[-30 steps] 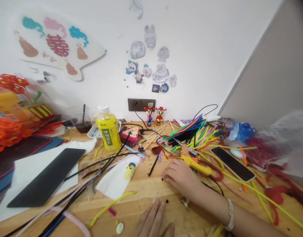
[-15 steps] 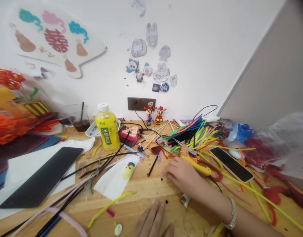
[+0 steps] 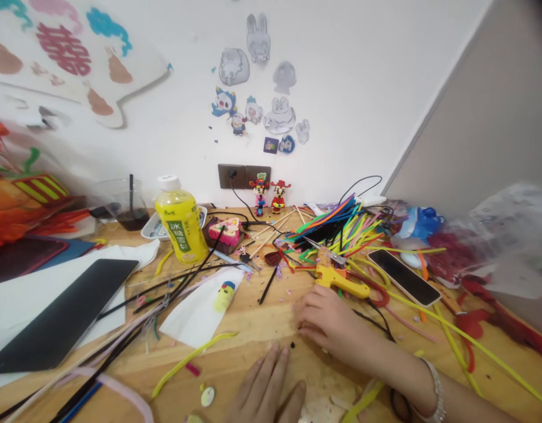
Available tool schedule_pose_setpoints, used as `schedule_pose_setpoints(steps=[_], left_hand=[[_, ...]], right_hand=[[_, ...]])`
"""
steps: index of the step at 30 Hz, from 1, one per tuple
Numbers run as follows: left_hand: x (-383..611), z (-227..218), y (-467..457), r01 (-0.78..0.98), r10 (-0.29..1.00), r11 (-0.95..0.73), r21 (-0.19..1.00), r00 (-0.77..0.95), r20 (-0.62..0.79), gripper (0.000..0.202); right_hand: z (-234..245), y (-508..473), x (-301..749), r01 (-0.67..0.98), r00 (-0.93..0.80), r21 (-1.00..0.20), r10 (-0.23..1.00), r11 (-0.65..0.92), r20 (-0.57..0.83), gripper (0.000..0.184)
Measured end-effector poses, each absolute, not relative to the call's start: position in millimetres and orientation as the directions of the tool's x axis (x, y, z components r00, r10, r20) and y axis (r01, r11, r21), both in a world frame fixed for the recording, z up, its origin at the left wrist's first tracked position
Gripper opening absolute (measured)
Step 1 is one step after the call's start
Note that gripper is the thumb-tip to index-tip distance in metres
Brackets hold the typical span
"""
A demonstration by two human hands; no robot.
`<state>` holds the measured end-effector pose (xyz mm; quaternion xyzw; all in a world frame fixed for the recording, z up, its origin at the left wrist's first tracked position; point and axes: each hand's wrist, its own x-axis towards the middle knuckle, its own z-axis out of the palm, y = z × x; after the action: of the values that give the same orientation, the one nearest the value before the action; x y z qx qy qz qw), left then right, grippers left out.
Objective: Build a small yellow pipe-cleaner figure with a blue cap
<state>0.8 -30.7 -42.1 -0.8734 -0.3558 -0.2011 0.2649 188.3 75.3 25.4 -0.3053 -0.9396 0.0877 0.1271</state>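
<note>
My left hand (image 3: 264, 385) lies palm down on the wooden table near the bottom edge, its fingers stretched out. To its right and farther away, my right hand (image 3: 326, 320) rests on the table with curled fingers; whatever is in them, if anything, is hidden. Just beyond it lies a yellow tool (image 3: 341, 285) that looks like a glue gun. A black speck (image 3: 292, 345) sits between the two hands. Left of my left hand are a white round disc (image 3: 207, 396) and a yellow pipe cleaner (image 3: 187, 358). A small yellow figure (image 3: 224, 295) lies on a white paper (image 3: 200, 314).
Bundled coloured pipe cleaners (image 3: 341, 226) and a phone (image 3: 403, 276) lie at the right. A yellow drink bottle (image 3: 180, 220), a cup with a straw (image 3: 132, 211) and a black panel (image 3: 68, 314) are left. Two small figurines (image 3: 277, 197) stand by the wall.
My right hand has drawn slightly back toward me, away from the yellow tool. A small shiny piece near its wrist is now hidden. The view has shifted a little to the right and down.
</note>
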Motion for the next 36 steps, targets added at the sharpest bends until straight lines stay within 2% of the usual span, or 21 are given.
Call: schedule_pose_setpoints(steps=[6,11,20,24,26,28,30,32,33,36], left_hand=[[6.8,-31.1,-35.4,0.764,0.57,-0.588,-0.267,0.625,0.533,0.028],[7.5,-25.5,-36.2,0.761,0.568,-0.586,-0.279,0.631,0.528,0.027],[1.2,-26.5,-37.4,0.743,0.625,-0.631,-0.222,0.657,0.422,0.037],[-8.2,1.7,-27.6,0.798,0.692,-0.596,-0.085,0.565,0.449,0.03],[-19.4,18.6,-18.1,0.876,0.785,-0.482,0.026,0.419,0.455,0.026],[-35.5,32.1,-6.0,0.939,0.842,-0.337,0.065,0.269,0.467,0.026],[-53.2,39.9,7.9,0.98,0.907,-0.16,0.119,0.098,0.409,0.031],[-68.3,41.5,22.0,0.957,0.958,-0.087,0.276,0.005,0.285,0.049],[-73.9,40.6,28.6,0.915,0.98,-0.063,0.398,-0.018,0.197,0.054],[-82.4,34.1,44.6,0.867,0.994,-0.078,0.493,0.029,0.106,0.05]], right_hand=[[24.2,64.2,193.7,0.536,-0.789,-0.332,0.601,0.776,0.131,0.005],[26.6,66.8,201.2,0.535,-0.765,-0.428,0.633,0.728,0.12,0.007],[27.5,63.3,201.3,0.523,-0.757,-0.418,0.63,0.743,0.172,0.006],[31.8,64.7,208.2,0.529,-0.711,-0.445,0.663,0.723,0.233,0.003],[31.3,66.5,212.3,0.527,-0.683,-0.454,0.676,0.718,0.277,0.004],[28.6,68.3,214.5,0.523,-0.667,-0.452,0.677,0.723,0.311,0.008],[25.3,69.2,214.3,0.528,-0.657,-0.44,0.677,0.727,0.331,0.009],[22.7,68.9,212.5,0.535,-0.655,-0.421,0.675,0.732,0.341,0.01],[21.9,68.4,211.5,0.538,-0.656,-0.411,0.671,0.736,0.346,0.01],[20.7,66.3,208.4,0.54,-0.657,-0.385,0.661,0.749,0.363,0.011]])
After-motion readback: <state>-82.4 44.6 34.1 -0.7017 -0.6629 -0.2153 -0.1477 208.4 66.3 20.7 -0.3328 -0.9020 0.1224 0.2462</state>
